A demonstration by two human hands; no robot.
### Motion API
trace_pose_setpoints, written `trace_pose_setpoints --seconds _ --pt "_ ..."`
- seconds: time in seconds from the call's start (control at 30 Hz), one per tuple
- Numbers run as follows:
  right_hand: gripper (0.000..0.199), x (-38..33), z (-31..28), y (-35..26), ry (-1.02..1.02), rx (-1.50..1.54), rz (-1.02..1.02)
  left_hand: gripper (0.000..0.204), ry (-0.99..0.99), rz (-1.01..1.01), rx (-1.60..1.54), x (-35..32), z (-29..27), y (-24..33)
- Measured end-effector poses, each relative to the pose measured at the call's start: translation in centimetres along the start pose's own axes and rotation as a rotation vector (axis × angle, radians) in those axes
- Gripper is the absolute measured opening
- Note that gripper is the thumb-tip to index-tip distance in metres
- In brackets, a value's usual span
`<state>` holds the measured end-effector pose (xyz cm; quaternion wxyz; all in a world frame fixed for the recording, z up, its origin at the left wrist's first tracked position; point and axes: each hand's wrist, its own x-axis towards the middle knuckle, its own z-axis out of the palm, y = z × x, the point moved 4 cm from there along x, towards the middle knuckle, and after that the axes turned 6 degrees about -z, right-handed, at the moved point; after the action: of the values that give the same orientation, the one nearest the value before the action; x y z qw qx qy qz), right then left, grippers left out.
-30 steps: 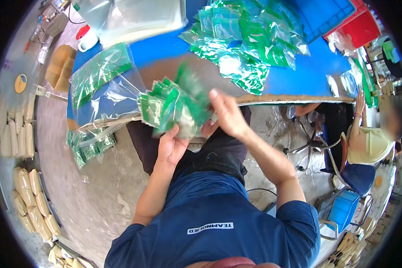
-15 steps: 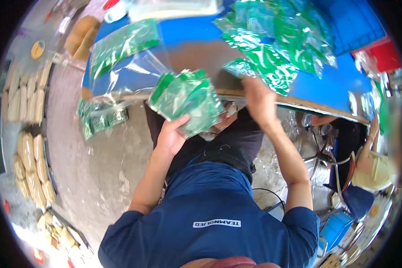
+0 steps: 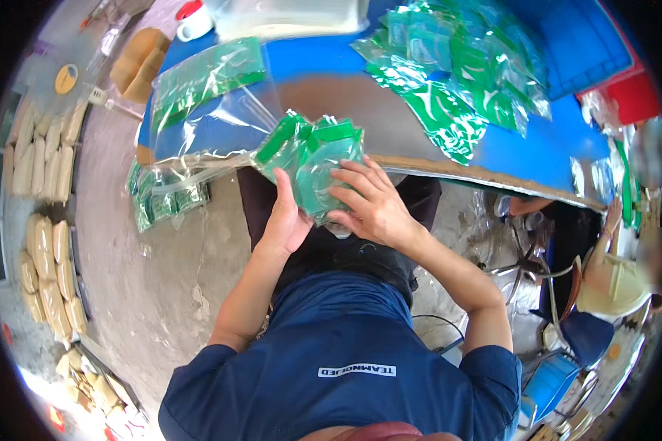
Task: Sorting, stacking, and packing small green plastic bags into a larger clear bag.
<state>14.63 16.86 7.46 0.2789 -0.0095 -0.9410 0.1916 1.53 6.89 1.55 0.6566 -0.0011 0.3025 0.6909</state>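
Observation:
A fanned stack of clear plastic packets with green print (image 3: 318,163) is held above my lap, close to the table's near edge. My left hand (image 3: 287,224) grips it from the left and below, with the thumb up along the side. From the right, my right hand (image 3: 381,204) lies over the stack, its fingers bent on the front packet and its thumb near the bottom edge. At the right on the blue table (image 3: 526,151) spreads a heap of similar green packets (image 3: 449,103). A large clear bag (image 3: 210,99) with green packets inside lies on the left of the table.
A white mug with a red lid (image 3: 193,20) and a white tray (image 3: 290,18) stand at the back. A blue crate (image 3: 585,55) is at the far right. More bagged packets (image 3: 171,202) hang below the left table edge. A person (image 3: 614,287) sits at the right.
My right hand has come from the heap's near edge leftward onto the stack. A packet that lay at the heap's near left is gone from there. My left hand has stayed nearly in place.

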Motion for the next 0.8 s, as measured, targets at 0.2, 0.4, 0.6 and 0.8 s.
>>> trace_pose_setpoints --seconds 0.2,0.4,0.6,0.8 --pt "0.039 2.1 -0.3 0.4 -0.048 -0.026 0.107 0.057 0.124 0.238 0.555 0.8 -0.4 -0.4" --pt "0.049 4.0 0.5 1.5 0.055 -0.202 0.191 0.046 0.029 0.099 0.894 0.0 1.3 -1.7" --pt "0.070 2.6 -4.9 11.2 0.260 -0.663 0.586 0.045 -0.038 0.005 0.624 -1.0 2.1 -1.0" --pt "0.055 -1.1 -2.2 6.3 -0.147 -0.262 0.170 0.060 0.060 0.076 0.342 -1.0 -0.7 0.9"
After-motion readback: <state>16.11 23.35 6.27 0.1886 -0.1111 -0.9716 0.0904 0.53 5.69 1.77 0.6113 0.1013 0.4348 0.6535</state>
